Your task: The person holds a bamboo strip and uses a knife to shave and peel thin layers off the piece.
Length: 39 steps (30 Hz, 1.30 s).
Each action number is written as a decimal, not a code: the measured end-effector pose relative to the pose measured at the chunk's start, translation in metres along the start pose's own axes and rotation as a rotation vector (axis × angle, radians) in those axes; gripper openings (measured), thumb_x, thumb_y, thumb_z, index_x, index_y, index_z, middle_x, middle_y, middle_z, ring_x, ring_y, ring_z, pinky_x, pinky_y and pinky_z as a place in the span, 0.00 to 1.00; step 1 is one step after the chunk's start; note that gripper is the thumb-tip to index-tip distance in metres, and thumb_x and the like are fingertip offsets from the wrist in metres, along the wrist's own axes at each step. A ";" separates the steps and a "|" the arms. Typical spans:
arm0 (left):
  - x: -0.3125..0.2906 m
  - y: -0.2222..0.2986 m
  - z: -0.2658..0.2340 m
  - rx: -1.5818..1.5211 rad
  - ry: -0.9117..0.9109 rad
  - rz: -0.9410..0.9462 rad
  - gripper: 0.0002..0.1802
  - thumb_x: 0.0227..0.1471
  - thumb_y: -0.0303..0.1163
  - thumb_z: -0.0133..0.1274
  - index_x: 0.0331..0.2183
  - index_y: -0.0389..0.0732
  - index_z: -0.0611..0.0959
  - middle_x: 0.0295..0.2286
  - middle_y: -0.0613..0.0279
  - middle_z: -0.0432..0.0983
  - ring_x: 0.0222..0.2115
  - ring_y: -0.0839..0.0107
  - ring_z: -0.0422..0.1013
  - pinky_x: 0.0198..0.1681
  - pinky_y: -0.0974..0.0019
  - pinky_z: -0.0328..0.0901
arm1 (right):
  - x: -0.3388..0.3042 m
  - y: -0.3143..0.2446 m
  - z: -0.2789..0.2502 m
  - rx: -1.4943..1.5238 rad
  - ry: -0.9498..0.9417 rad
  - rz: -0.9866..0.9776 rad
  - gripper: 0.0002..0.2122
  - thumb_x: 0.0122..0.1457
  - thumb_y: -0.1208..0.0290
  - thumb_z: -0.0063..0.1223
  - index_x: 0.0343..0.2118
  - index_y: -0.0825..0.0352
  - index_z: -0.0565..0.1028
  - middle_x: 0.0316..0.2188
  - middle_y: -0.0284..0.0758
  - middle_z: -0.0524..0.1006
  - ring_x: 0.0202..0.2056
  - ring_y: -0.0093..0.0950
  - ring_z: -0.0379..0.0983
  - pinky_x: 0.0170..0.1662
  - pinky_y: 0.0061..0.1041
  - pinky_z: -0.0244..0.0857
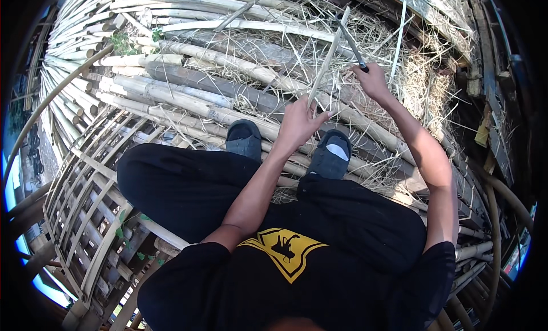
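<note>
My left hand [301, 122] is closed around the lower end of a pale bamboo strip [329, 58], its thumb sticking out to the right. The strip slants up and away from me. In my right hand [372, 81] is the dark handle of a long, narrow knife [354, 47]. Its blade points up and to the left, and its far part lies close beside the strip's upper end; whether they touch I cannot tell. Both hands are in front of my knees, above bamboo poles and shavings.
Bamboo poles [188, 104] lie across the ground under my sandals [331, 154]. Thin shavings [302, 51] cover much of the ground ahead. A woven bamboo lattice [85, 217] stands at my left, and a bundle of poles [68, 97] fans out at the far left. Wooden boards [479, 74] edge the right.
</note>
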State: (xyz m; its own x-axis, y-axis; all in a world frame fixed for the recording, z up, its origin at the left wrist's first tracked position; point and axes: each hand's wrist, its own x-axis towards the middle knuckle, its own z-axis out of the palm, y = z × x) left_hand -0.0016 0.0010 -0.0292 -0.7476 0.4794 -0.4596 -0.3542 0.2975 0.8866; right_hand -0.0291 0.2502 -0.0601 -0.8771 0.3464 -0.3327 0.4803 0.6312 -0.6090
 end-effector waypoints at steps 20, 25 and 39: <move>0.006 0.010 -0.013 -0.514 -0.124 -0.063 0.15 0.63 0.43 0.40 0.36 0.40 0.69 0.14 0.69 0.61 0.06 0.83 0.53 0.09 0.78 0.51 | -0.049 -0.065 0.002 0.037 -0.235 -0.394 0.18 0.61 0.56 0.46 0.31 0.71 0.70 0.14 0.40 0.66 0.17 0.31 0.61 0.24 0.32 0.57; 0.005 0.009 -0.014 -0.583 -0.191 -0.087 0.15 0.62 0.42 0.40 0.39 0.39 0.70 0.15 0.68 0.63 0.07 0.82 0.56 0.10 0.77 0.54 | -0.045 -0.056 0.013 0.244 -0.273 -0.316 0.16 0.60 0.55 0.48 0.36 0.67 0.71 0.11 0.29 0.64 0.13 0.24 0.60 0.18 0.29 0.54; -0.003 0.041 -0.041 -0.485 -0.056 0.074 0.34 0.62 0.51 0.26 0.50 0.30 0.70 0.24 0.55 0.74 0.17 0.70 0.73 0.21 0.71 0.70 | -0.037 -0.071 0.034 1.262 -0.548 0.422 0.13 0.61 0.62 0.49 0.24 0.63 0.65 0.09 0.19 0.54 0.09 0.12 0.47 0.13 0.16 0.43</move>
State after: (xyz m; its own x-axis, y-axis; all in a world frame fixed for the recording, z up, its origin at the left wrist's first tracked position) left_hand -0.0366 -0.0219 0.0112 -0.7542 0.5320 -0.3848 -0.5319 -0.1514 0.8331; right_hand -0.0303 0.1690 -0.0293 -0.7013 -0.1395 -0.6990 0.6323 -0.5746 -0.5197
